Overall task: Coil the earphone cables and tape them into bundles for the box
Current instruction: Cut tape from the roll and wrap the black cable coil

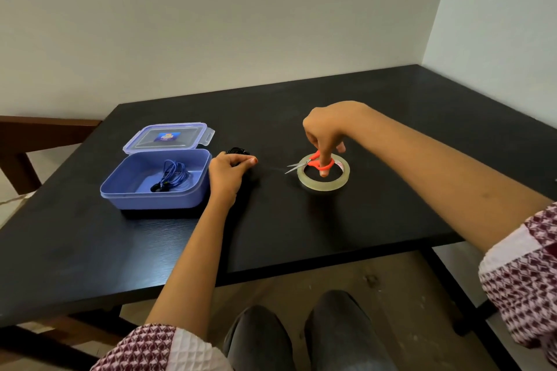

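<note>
Head: 1 box (150,200); 1 tape roll (320,187); 1 scissors (301,164) in right grip (325,129); left grip (226,174) clutches black cable (238,150)

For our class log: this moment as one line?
left hand grips black earphones, tape strip | right hand holds scissors over tape roll | blue earphones in box

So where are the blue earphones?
In the head view, the blue earphones lie inside the open purple box, just left of the left hand.
</note>
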